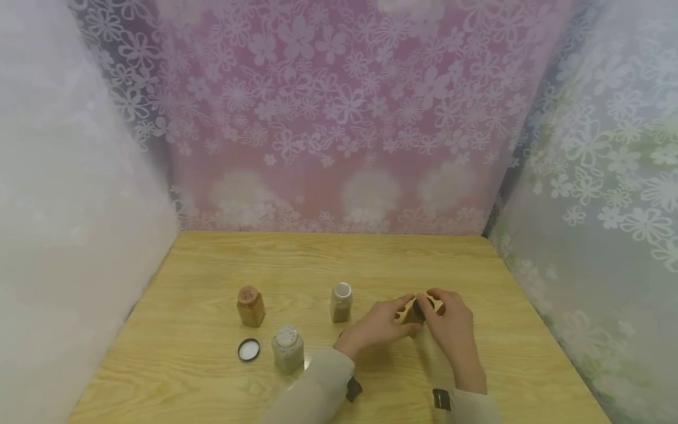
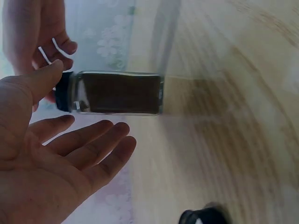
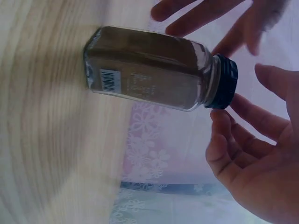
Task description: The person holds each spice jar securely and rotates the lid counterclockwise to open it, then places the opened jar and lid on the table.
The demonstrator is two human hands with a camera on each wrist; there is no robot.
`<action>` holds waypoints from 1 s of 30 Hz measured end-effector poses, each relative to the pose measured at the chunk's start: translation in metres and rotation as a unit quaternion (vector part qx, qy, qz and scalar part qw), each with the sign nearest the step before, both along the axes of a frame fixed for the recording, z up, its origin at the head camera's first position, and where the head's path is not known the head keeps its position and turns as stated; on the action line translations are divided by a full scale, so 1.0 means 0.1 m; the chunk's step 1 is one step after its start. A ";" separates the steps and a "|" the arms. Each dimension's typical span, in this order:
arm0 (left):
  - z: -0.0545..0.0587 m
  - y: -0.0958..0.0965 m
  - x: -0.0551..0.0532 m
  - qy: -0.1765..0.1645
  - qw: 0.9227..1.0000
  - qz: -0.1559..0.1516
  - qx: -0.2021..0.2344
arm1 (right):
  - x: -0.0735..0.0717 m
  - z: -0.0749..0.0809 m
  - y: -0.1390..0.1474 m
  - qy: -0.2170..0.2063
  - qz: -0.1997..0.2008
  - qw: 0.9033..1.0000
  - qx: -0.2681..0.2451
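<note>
A glass spice jar of brown powder (image 3: 149, 70) with a black screw cap (image 3: 224, 81) stands upright on the table at the right, between both hands. My left hand (image 1: 378, 324) is spread around its near left side. In the left wrist view the left thumb overlaps the cap, while the other fingers are extended beside the glass. My right hand (image 1: 452, 324) is at the cap from the right. Its index finger passes behind the cap; the right wrist view shows a gap between thumb and cap. The lower fingers are bent.
Left on the wooden table (image 1: 212, 271) stand an orange-brown shaker (image 1: 251, 307), a shaker with a pierced white top (image 1: 288, 348) and a glass jar with a pale top (image 1: 341, 303). A black-rimmed lid (image 1: 248, 350) lies nearby. Another black cap (image 2: 205, 216) appears beside the left hand. Flowered curtains surround the table.
</note>
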State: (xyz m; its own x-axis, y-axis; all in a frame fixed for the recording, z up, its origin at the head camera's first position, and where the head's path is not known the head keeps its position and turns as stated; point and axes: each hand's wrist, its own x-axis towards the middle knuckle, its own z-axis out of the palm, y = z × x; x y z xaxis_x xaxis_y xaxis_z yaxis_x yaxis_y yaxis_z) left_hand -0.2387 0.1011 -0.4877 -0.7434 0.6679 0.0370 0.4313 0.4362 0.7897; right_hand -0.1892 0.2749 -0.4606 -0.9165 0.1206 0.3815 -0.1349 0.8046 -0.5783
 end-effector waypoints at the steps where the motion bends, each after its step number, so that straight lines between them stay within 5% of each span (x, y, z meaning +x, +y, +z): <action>1: -0.02 0.01 0.00 0.000 1.000 -0.002 0.004 | 0.00 -0.01 0.00 -0.006 0.001 1.000 0.001; 13: -0.28 0.09 -0.05 -0.052 0.997 0.009 0.056 | 0.03 -0.11 0.03 -0.031 0.018 0.999 -0.006; 23: -0.38 0.14 -0.07 -0.066 0.996 0.029 0.055 | 0.06 -0.19 0.08 0.046 0.056 0.997 0.006; 30: -0.38 0.14 -0.06 -0.063 0.996 0.028 0.049 | 0.06 -0.21 0.10 0.018 0.065 0.998 -0.014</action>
